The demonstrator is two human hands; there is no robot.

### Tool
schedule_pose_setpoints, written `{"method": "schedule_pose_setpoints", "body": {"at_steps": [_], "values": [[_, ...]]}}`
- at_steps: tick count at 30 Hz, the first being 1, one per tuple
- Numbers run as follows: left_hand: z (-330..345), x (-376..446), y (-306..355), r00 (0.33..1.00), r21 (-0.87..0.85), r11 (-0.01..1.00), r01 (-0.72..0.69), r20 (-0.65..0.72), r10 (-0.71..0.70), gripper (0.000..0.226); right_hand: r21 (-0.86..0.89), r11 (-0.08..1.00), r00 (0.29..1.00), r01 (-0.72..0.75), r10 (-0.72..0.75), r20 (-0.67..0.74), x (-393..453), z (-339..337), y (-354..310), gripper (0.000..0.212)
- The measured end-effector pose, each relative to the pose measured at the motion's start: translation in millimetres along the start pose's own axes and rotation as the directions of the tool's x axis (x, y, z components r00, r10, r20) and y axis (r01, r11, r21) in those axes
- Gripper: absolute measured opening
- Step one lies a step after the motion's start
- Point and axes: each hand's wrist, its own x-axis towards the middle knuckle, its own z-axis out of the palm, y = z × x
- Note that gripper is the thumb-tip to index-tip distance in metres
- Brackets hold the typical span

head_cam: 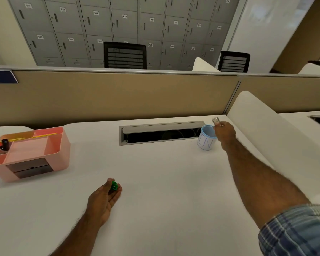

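My left hand (102, 200) rests on the white desk (164, 182) near its front and holds a small green object (114, 186) between thumb and fingers. Stretched out to the far right, my right hand (225, 133) grips a small clear glass vial (216, 121) just above the rim of a light blue cup (206, 137). The cup stands upright with "IN" written on its white side. I cannot see what is inside the cup.
A pink desk organizer (33, 152) with pens, pencils and a dark drawer stands at the left. An open cable slot (161, 133) runs along the desk's back. A tan partition (118, 95) and a white side divider (266, 122) bound the desk.
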Motion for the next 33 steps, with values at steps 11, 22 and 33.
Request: {"method": "schedule_pose_setpoints", "body": {"at_steps": [11, 22, 33], "values": [[19.0, -33.6, 0.4, 0.999, 0.179, 0.983, -0.045, 0.006, 0.044, 0.019, 0.657, 0.647, 0.797, -0.387, -0.125, 0.592, -158.4, 41.3, 16.2, 0.017], [39.0, -73.2, 10.8, 0.985, 0.133, 0.981, -0.138, 0.118, 0.122, 0.02, 0.177, 0.959, 0.742, 0.223, -0.285, 0.607, -300.9, 85.7, 36.8, 0.03], [37.0, -98.4, 7.6, 0.976, 0.144, 0.972, -0.185, 0.146, 0.164, 0.018, 0.131, 0.909, 0.762, 0.397, -0.406, 0.505, -319.0, 91.0, 34.7, 0.035]]}}
